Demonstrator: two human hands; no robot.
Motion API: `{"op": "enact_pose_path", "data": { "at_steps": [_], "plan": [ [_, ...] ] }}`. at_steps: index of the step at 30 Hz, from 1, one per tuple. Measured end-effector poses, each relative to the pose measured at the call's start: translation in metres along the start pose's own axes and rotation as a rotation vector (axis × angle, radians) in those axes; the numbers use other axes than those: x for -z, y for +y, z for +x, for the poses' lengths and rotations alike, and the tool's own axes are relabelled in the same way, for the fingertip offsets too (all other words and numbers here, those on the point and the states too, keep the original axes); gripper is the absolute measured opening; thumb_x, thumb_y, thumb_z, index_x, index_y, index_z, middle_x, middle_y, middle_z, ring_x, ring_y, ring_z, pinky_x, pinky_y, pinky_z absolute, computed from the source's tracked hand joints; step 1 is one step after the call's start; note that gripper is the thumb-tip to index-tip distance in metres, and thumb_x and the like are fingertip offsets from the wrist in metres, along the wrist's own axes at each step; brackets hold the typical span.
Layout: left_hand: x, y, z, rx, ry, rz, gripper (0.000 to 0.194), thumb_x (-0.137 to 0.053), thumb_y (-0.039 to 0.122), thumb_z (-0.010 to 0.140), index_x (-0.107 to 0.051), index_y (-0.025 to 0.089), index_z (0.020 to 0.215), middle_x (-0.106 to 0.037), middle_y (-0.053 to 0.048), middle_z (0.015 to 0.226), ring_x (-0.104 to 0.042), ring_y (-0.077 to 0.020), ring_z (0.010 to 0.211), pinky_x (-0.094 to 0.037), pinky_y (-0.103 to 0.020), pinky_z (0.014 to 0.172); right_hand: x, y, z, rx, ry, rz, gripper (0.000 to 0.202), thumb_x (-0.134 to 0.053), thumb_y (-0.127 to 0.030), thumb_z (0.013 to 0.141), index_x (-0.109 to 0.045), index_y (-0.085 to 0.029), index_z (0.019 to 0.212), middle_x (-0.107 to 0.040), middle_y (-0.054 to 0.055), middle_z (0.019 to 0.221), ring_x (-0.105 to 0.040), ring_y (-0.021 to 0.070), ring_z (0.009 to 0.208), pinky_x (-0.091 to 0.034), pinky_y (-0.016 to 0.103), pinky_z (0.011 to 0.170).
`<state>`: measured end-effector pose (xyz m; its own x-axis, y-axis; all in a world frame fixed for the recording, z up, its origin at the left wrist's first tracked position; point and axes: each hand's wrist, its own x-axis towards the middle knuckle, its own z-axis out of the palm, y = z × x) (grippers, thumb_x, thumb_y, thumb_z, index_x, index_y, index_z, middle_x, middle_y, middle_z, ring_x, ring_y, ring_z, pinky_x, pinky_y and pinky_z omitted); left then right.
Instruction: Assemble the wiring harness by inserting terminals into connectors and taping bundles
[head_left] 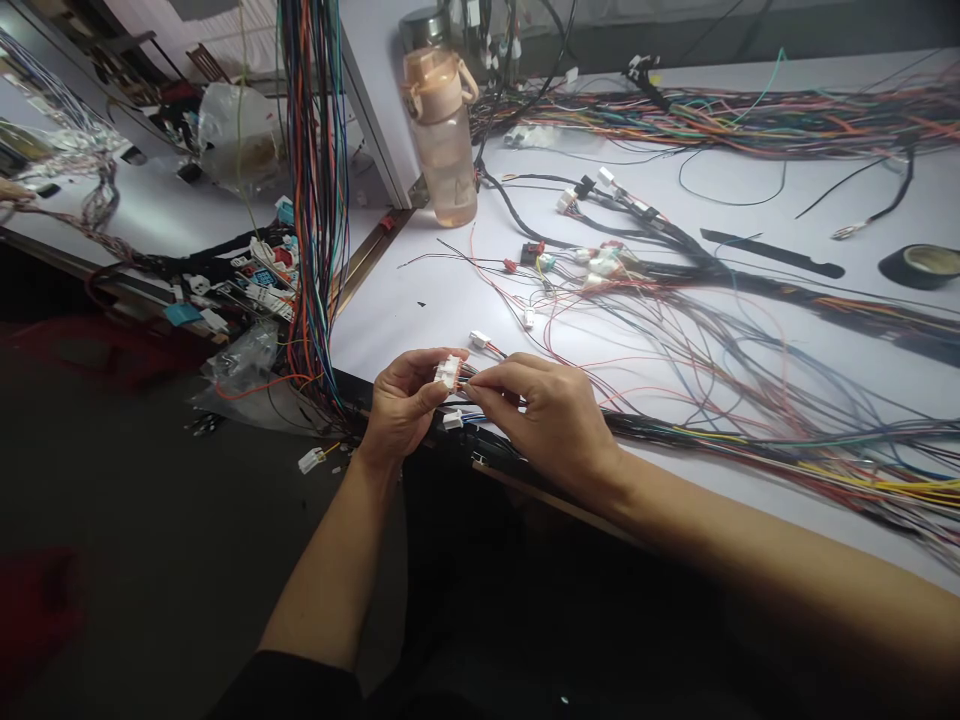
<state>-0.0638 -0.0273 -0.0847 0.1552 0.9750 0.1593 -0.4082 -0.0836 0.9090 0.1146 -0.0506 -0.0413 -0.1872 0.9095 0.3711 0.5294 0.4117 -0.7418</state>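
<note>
Near the table's front edge, my left hand (403, 405) pinches a white wire connector (448, 372) between thumb and fingers. Several wires run out of the connector's right side. My right hand (551, 415) is closed there, thumb and forefinger pressed together on a thin wire (466, 381) close to the connector; whether its tip is inside the housing I cannot tell. Just below lies a smaller white connector (453, 420) with blue wires, and another white connector (480, 341) rests above. A dark wire bundle (652, 430) leads off to the right from beneath my right hand.
A drink bottle (444, 150) stands at the back. Hanging wires (307, 180) drop past the table's left end. Cable bundles (712, 125) cross the back, with a roll of black tape (921, 266) and a black flat strip (772, 252) at right. A person's hand (13, 192) shows far left.
</note>
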Motion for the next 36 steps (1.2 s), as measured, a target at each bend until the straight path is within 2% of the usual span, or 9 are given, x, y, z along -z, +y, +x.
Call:
{"op": "enact_pose_path", "data": {
  "at_steps": [19,23,29,36],
  "plan": [
    [-0.002,0.002,0.001,0.009,0.042,-0.01,0.03,-0.085,0.028,0.064,-0.073,0.022,0.091,-0.074,-0.005,0.1,-0.069,-0.0147,0.088,-0.054,-0.028,0.086,-0.012,-0.001,0.002,0.055,0.005,0.016,0.018,-0.056,-0.021,0.091,-0.071,-0.017,0.082,-0.066,0.003,0.078,-0.06,0.0114,0.069,-0.044,0.022,0.066],
    [-0.002,0.001,0.001,0.015,0.06,0.009,0.031,-0.085,0.028,0.064,-0.073,0.021,0.091,-0.074,-0.006,0.1,-0.069,-0.0155,0.087,-0.055,-0.029,0.085,-0.006,0.0,0.003,-0.009,-0.021,0.04,0.017,-0.06,-0.021,0.089,-0.072,-0.017,0.078,-0.067,0.002,0.075,-0.059,0.0107,0.067,-0.042,0.022,0.064],
    [0.0,0.0,0.001,-0.014,0.075,0.01,0.031,-0.084,0.029,0.066,-0.072,0.022,0.094,-0.073,-0.006,0.102,-0.069,-0.0182,0.092,-0.056,-0.032,0.084,0.012,0.0,0.003,-0.215,-0.106,0.122,0.014,-0.064,-0.019,0.083,-0.072,-0.017,0.072,-0.065,-0.001,0.064,-0.056,0.0098,0.059,-0.04,0.022,0.06],
    [0.001,0.001,0.001,0.003,0.058,0.026,0.031,-0.084,0.03,0.066,-0.072,0.023,0.094,-0.073,-0.007,0.103,-0.069,-0.0185,0.09,-0.057,-0.033,0.084,0.015,-0.005,0.007,-0.192,-0.142,0.145,0.017,-0.063,-0.018,0.083,-0.071,-0.016,0.069,-0.063,-0.002,0.059,-0.051,0.0085,0.054,-0.037,0.022,0.056]
  ]
}}
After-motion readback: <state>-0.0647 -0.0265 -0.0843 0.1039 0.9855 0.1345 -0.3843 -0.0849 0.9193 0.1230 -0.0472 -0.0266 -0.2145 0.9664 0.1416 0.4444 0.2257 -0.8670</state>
